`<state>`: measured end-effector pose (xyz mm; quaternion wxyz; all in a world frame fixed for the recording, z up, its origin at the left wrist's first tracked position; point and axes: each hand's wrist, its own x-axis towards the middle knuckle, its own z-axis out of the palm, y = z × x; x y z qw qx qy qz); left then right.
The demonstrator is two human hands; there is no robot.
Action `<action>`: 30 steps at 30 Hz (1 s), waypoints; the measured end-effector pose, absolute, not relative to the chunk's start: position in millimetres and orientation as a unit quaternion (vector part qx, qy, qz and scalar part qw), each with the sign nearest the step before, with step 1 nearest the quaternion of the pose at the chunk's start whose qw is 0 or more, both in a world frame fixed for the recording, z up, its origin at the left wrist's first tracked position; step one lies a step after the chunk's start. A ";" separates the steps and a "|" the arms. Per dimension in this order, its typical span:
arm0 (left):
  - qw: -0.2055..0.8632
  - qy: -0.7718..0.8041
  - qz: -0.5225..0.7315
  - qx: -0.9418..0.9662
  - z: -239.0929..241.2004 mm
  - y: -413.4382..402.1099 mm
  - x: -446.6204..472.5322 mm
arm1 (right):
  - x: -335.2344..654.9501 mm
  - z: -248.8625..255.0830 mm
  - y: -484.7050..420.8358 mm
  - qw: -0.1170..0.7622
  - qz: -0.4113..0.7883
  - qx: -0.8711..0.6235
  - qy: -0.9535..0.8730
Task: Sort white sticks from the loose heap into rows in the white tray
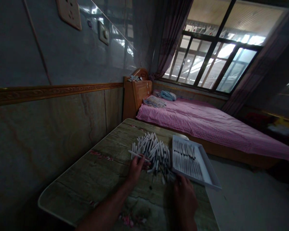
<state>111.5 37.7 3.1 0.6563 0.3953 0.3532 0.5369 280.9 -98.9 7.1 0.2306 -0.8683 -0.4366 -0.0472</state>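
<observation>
Two rows of pens (pixel 186 160) lined up in tray (pixel 210 170) at table's (pixel 86 183) right edge; big pile (pixel 150 146) loose. Left hand (pixel 135 166) pinches one pen (pixel 135 154); right hand (pixel 185 192): can't tell grip.

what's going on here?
A person at a table is handling pen-like sticks. The left hand holds one light stick by a loose pile of them. The right hand is by the near edge of a shallow white tray, where similar sticks lie side by side; whether it holds anything is too dark to tell.
</observation>
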 end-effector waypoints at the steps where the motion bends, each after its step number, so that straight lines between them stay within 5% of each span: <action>1: 0.659 0.352 0.537 0.392 3.9 38.0 111.8 | 284.3 7.7 -101.8 0.217 -0.053 -0.875 -0.429; 30: 0.716 0.345 0.506 0.336 0.3 44.6 118.1 | 306.3 -4.8 -89.9 0.129 -0.009 -0.907 -0.401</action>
